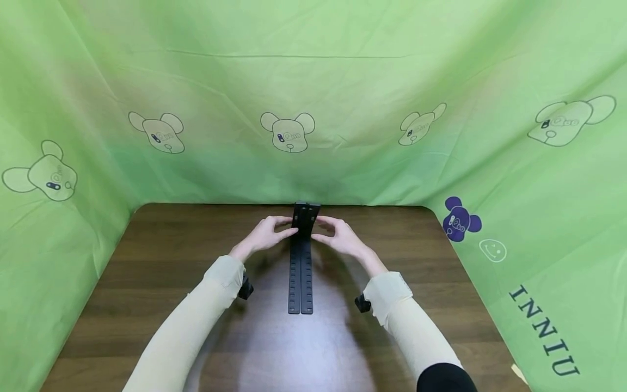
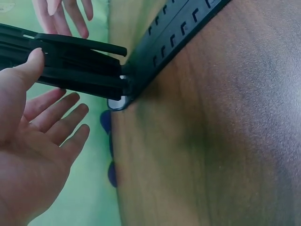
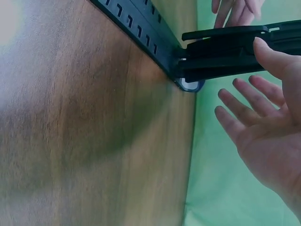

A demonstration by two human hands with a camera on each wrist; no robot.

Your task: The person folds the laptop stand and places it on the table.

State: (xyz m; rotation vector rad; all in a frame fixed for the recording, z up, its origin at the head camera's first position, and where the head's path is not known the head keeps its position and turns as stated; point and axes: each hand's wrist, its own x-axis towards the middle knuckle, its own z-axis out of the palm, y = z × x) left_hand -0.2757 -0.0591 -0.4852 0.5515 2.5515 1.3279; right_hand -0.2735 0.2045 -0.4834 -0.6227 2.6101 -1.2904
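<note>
A black folding stand (image 1: 301,272), like a laptop stand, has two notched rails lying side by side on the wooden table. Its far section (image 1: 305,216) rises at an angle from them. My left hand (image 1: 266,234) holds the raised section's left side between thumb and forefinger. On the opposite side, my right hand (image 1: 340,237) holds it the same way. In the left wrist view, the left thumb (image 2: 35,63) lies against the raised section while the other fingers (image 2: 66,115) spread out loosely. The right wrist view shows the right thumb (image 3: 265,54) against the stand.
The brown wooden table (image 1: 186,261) ends just behind the stand, where a green printed cloth (image 1: 289,179) hangs. More of that cloth encloses the left and right sides. Small black devices (image 1: 246,287) sit at both wrists.
</note>
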